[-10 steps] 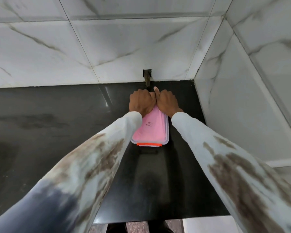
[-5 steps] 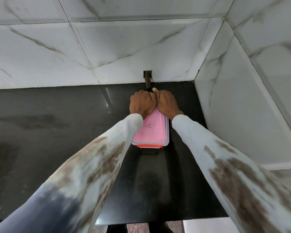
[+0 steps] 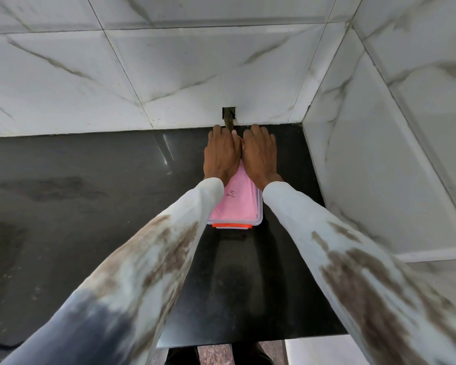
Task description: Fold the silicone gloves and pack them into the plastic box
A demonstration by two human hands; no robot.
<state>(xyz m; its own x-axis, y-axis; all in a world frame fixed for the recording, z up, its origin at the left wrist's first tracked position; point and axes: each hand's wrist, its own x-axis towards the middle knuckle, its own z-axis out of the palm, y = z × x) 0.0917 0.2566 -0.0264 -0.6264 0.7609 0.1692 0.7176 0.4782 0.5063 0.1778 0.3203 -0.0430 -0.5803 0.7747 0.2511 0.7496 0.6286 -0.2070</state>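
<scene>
A clear plastic box [image 3: 259,216] with its lid on lies on the black counter near the back wall. Pink silicone gloves [image 3: 234,206] show through the lid, folded inside. An orange clip [image 3: 232,226] sits at the box's near end. My left hand [image 3: 221,155] and my right hand [image 3: 259,155] lie side by side, palms down, on the far half of the lid. Their fingers reach over the far end, which they hide along with whatever is there.
The black counter [image 3: 90,212] stretches wide to the left. Marble tile walls close it off behind [image 3: 169,75] and on the right [image 3: 379,167]. A small hole with a brown stub [image 3: 229,115] sits in the back wall just beyond my fingers. The counter's front edge is near me.
Both hands have gone from curled fists at the box's far end to flat palms with fingers stretched over that end. The box has not moved.
</scene>
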